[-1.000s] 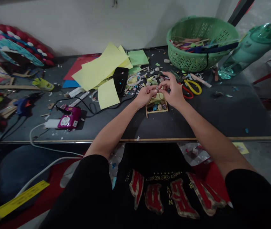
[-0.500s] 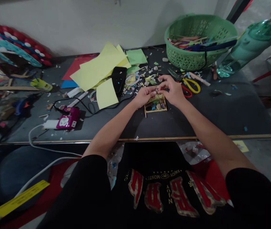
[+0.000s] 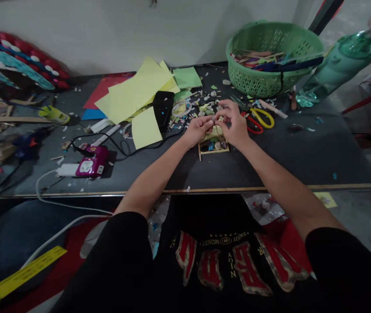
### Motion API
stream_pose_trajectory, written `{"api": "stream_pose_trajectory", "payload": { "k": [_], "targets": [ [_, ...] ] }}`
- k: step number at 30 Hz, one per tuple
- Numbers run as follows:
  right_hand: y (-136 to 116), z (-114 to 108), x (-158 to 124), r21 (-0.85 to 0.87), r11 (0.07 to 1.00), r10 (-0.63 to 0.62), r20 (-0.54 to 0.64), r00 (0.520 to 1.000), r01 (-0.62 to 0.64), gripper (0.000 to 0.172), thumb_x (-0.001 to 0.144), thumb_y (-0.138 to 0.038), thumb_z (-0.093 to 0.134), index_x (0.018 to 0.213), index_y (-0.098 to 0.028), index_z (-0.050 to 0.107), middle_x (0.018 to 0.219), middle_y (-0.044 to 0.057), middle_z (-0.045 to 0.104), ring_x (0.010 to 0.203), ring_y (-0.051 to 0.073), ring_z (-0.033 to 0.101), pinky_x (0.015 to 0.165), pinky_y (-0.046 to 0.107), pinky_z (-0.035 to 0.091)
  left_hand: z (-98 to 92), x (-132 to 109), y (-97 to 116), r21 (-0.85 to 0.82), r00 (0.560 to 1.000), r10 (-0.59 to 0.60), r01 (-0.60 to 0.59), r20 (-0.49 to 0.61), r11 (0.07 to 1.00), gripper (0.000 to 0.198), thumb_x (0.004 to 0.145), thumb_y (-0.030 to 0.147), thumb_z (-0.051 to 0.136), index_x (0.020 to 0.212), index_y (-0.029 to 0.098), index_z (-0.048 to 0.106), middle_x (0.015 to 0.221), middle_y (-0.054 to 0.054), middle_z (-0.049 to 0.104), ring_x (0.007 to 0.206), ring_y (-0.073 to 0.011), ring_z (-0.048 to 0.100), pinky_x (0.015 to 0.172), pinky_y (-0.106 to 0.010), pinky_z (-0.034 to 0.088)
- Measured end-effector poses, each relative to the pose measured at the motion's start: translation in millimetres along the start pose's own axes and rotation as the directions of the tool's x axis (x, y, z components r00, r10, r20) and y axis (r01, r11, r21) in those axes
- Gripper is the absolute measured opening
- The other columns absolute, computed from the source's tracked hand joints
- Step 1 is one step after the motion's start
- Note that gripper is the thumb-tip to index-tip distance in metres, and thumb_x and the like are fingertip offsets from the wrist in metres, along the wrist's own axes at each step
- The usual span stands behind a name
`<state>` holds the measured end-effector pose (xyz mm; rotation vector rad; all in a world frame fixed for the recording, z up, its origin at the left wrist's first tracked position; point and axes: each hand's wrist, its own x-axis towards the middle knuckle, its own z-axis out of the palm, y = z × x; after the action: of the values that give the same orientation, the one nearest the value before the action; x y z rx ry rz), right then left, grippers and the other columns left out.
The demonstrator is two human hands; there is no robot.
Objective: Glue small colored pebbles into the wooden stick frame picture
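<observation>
Over a small wooden frame (image 3: 216,151) my two hands come together, fingertips almost meeting. The frame holds several pebbles (image 3: 217,144) and a bluish piece. My left hand (image 3: 197,130) is closed in a pinch at the frame's upper left. My right hand (image 3: 233,124) pinches from the other side, its fingers curled. Between the fingertips shows a tiny dark bit, too small to name. To the right of my right hand lie scissors with a red and a yellow handle loop (image 3: 263,117). Paper scraps and stones are scattered just behind both hands.
A green basket (image 3: 253,78) with sticks and tools stands at the back right, beside a green plastic bottle (image 3: 338,69). Yellow paper sheets (image 3: 136,93) and a black object (image 3: 163,108) lie left of centre. A purple power adapter (image 3: 93,161) with cables sits further left.
My hands stay over the wooden frame, with only slight finger shifts; the right hand has moved a little left. The camera view has shifted slightly.
</observation>
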<state>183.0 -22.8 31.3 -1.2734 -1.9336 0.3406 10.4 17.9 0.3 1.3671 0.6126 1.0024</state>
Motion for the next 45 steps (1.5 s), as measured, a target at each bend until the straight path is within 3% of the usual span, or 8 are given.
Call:
{"api": "stream_pose_trajectory", "payload": {
  "k": [4, 9, 14, 18, 25, 29, 40, 45],
  "targets": [
    [9, 10, 2, 0.072, 0.985, -0.147, -0.111, 0.983, 0.156, 0.05, 0.097, -0.039, 0.045, 0.144, -0.024, 0.037, 0.116, 0.008, 0.066, 0.089, 0.022, 0.063, 0.088, 0.048, 0.055, 0.3, 0, 0, -0.019, 1.0, -0.002, 0.001, -0.028, 1.0, 0.045, 0.076, 0.054, 0.079, 0.096, 0.014, 0.075, 0.064, 0.002, 0.057, 0.056, -0.004, 0.044, 0.053, -0.018, 0.032],
    [17, 13, 6, 0.096, 0.971, -0.212, -0.096, 0.973, 0.221, 0.045, 0.095, -0.035, 0.049, 0.138, -0.024, 0.042, 0.101, 0.005, 0.066, 0.085, 0.021, 0.062, 0.088, 0.047, 0.055, 1.2, -2, 3, -0.005, 1.0, -0.015, 0.015, 0.008, 1.0, 0.042, 0.079, 0.051, 0.077, 0.088, 0.011, 0.073, 0.063, 0.002, 0.056, 0.054, -0.0037, 0.044, 0.052, -0.018, 0.032],
    [22, 13, 4, 0.152, 0.963, -0.216, -0.052, 0.975, 0.221, 0.048, 0.091, -0.027, 0.052, 0.138, -0.025, 0.042, 0.09, 0.0, 0.065, 0.078, 0.017, 0.061, 0.082, 0.041, 0.056, 0.7, -2, 4, 0.005, 0.999, -0.021, 0.021, 0.037, 1.0, 0.044, 0.076, 0.053, 0.08, 0.08, 0.01, 0.071, 0.062, 0.001, 0.056, 0.055, -0.0046, 0.047, 0.053, -0.019, 0.035],
    [22, 12, 3, 0.152, 0.971, -0.171, -0.1, 0.98, 0.185, 0.05, 0.088, -0.028, 0.056, 0.136, -0.023, 0.043, 0.086, 0.0, 0.065, 0.074, 0.016, 0.061, 0.078, 0.037, 0.056, 0.7, -1, 3, -0.013, 0.999, -0.016, 0.017, 0.03, 1.0, 0.049, 0.07, 0.057, 0.082, 0.084, 0.011, 0.073, 0.064, 0.001, 0.058, 0.056, -0.0045, 0.047, 0.054, -0.019, 0.036],
    [20, 11, 5, 0.111, 0.974, -0.187, -0.109, 0.976, 0.199, 0.047, 0.093, -0.034, 0.053, 0.138, -0.024, 0.04, 0.104, 0.005, 0.065, 0.081, 0.019, 0.061, 0.08, 0.044, 0.057, 0.4, 0, -1, -0.023, 1.0, 0.013, -0.013, -0.02, 1.0, 0.049, 0.072, 0.058, 0.08, 0.095, 0.015, 0.076, 0.064, 0.002, 0.057, 0.055, -0.004, 0.045, 0.052, -0.018, 0.032],
    [19, 11, 4, 0.089, 0.977, -0.188, -0.09, 0.978, 0.196, 0.043, 0.093, -0.029, 0.051, 0.135, -0.022, 0.045, 0.113, 0.008, 0.064, 0.086, 0.02, 0.063, 0.086, 0.046, 0.056, 0.2, 1, 0, 0.01, 1.0, 0.011, -0.01, -0.012, 1.0, 0.046, 0.074, 0.058, 0.078, 0.09, 0.015, 0.076, 0.065, 0.001, 0.058, 0.055, -0.0041, 0.044, 0.053, -0.019, 0.032],
    [16, 9, 5, 0.232, 0.957, -0.17, -0.03, 0.985, 0.172, 0.03, 0.087, -0.028, 0.057, 0.116, -0.023, 0.053, 0.079, -0.002, 0.064, 0.07, 0.015, 0.059, 0.078, 0.038, 0.057, -2.7, -3, 3, 0.066, 0.999, -0.018, 0.016, 0.029, 0.998, 0.052, 0.071, 0.063, 0.078, 0.074, 0.012, 0.071, 0.056, 0.004, 0.051, 0.051, -0.0035, 0.041, 0.05, -0.019, 0.028],
    [17, 8, 6, 0.307, 0.941, -0.117, -0.108, 0.987, 0.145, 0.051, 0.088, -0.046, 0.062, 0.13, -0.023, 0.045, 0.086, 0.0, 0.068, 0.07, 0.016, 0.062, 0.077, 0.039, 0.058, -1.0, -2, 5, 0.035, 0.999, -0.036, 0.036, 0.003, 0.999, 0.051, 0.073, 0.062, 0.078, 0.072, 0.012, 0.068, 0.054, 0.004, 0.05, 0.05, -0.0032, 0.04, 0.048, -0.018, 0.027]
  ]
}}
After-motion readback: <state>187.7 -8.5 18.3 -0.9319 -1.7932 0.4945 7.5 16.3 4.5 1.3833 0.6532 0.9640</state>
